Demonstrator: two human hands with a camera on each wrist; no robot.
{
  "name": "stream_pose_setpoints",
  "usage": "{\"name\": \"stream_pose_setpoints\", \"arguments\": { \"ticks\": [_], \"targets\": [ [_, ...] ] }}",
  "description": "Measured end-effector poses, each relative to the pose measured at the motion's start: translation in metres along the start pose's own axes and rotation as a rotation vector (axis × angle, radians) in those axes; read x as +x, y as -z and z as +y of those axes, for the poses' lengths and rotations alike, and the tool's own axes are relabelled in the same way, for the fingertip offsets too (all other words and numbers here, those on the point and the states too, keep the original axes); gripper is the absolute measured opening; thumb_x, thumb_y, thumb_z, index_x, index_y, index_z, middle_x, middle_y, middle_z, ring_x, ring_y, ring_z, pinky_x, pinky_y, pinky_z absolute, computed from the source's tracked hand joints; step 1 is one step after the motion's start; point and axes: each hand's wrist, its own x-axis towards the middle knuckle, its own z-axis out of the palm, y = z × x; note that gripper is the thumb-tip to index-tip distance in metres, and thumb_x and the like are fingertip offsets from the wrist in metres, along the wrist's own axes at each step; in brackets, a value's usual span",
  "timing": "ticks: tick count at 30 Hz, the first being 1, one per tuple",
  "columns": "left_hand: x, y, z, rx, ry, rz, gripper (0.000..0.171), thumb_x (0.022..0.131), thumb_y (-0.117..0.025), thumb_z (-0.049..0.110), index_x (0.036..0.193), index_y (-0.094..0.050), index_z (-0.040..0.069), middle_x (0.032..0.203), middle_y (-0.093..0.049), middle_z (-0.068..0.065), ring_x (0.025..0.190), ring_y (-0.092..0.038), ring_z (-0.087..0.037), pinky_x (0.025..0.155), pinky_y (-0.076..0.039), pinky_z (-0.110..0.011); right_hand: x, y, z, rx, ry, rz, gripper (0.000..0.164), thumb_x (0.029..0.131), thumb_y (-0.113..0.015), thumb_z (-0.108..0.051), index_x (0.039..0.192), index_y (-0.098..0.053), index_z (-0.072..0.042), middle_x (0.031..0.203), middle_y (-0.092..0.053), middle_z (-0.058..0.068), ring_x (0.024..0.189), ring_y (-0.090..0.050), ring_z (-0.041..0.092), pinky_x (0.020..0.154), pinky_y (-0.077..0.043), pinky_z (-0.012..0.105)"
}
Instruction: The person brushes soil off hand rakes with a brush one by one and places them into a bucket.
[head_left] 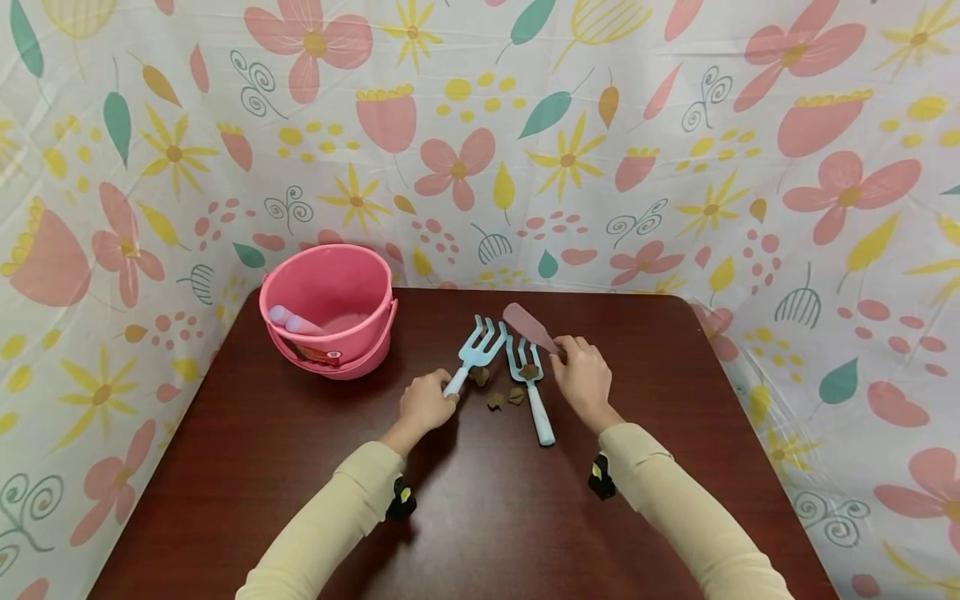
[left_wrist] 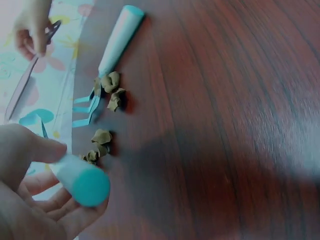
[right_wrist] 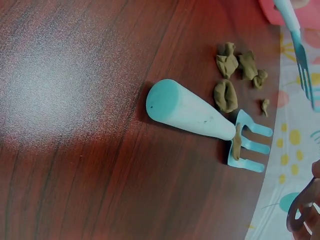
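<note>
My left hand (head_left: 427, 402) grips the white handle of a light blue garden hand fork (head_left: 480, 350), its tines raised and pointing away from me. In the left wrist view my thumb and fingers wrap the handle (left_wrist: 82, 180). My right hand (head_left: 585, 375) holds the dark end of a pink flat-bladed spatula (head_left: 528, 325), whose blade angles up and left. Between the hands a second light blue hand fork (head_left: 538, 408) lies on the table, a brown lump (head_left: 529, 372) on its head. Several crumpled brown lumps (right_wrist: 226, 95) lie beside it.
A pink bucket (head_left: 367, 350) stands at the back left of the dark wooden table (head_left: 480, 517), with two pale lilac handle ends (head_left: 288, 319) inside against its rim. Flower-printed sheeting (head_left: 480, 125) encloses the back and sides.
</note>
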Motion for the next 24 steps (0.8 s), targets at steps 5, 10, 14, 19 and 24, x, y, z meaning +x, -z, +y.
{"name": "stream_pose_setpoints", "arguments": {
  "ticks": [5, 10, 14, 19, 24],
  "targets": [
    [0.004, -0.004, -0.003, -0.306, 0.047, -0.084, 0.025, 0.079, -0.066, 0.022, 0.102, -0.065, 0.012, 0.082, -0.064, -0.004, 0.069, -0.059, -0.017, 0.057, -0.049, -0.033, -0.002, -0.001, 0.0, 0.036, -0.047, -0.008, 0.022, 0.079, -0.071, -0.014, 0.1, -0.067, -0.009, 0.085, -0.064, 0.01, 0.065, -0.057, 0.026, 0.05, -0.046, 0.042],
    [0.005, -0.01, -0.003, -0.701, 0.129, -0.209, 0.032, 0.084, -0.061, 0.015, 0.114, -0.059, 0.004, 0.098, -0.063, -0.014, 0.076, -0.063, -0.023, 0.059, -0.052, -0.033, -0.003, -0.001, -0.002, 0.086, -0.062, -0.026, 0.024, 0.078, -0.071, -0.014, 0.101, -0.067, -0.009, 0.087, -0.065, 0.012, 0.066, -0.058, 0.026, 0.053, -0.046, 0.043],
    [0.008, -0.016, -0.003, -1.001, 0.2, -0.327, 0.037, 0.089, -0.056, 0.015, 0.123, -0.051, 0.002, 0.113, -0.058, -0.024, 0.085, -0.065, -0.031, 0.063, -0.052, -0.033, -0.004, -0.002, -0.003, 0.115, -0.065, -0.047, 0.024, 0.078, -0.071, -0.014, 0.102, -0.067, -0.01, 0.087, -0.064, 0.009, 0.068, -0.058, 0.023, 0.056, -0.046, 0.042],
    [0.007, -0.02, -0.002, -1.265, 0.205, -0.413, 0.039, 0.093, -0.05, 0.015, 0.129, -0.044, 0.001, 0.104, -0.061, -0.016, 0.079, -0.062, -0.022, 0.064, -0.051, -0.032, -0.006, -0.005, -0.004, 0.167, -0.041, -0.077, 0.022, 0.081, -0.068, -0.016, 0.103, -0.066, -0.013, 0.086, -0.063, 0.005, 0.071, -0.059, 0.021, 0.057, -0.045, 0.038],
    [0.004, -0.019, 0.0, -1.472, 0.139, -0.514, 0.038, 0.096, -0.041, 0.015, 0.131, -0.042, 0.0, 0.092, -0.059, -0.003, 0.073, -0.058, -0.016, 0.065, -0.049, -0.028, -0.007, -0.007, -0.008, 0.235, -0.001, -0.109, 0.024, 0.081, -0.069, -0.014, 0.104, -0.065, -0.014, 0.089, -0.063, 0.004, 0.073, -0.061, 0.021, 0.058, -0.046, 0.036]
  ]
}}
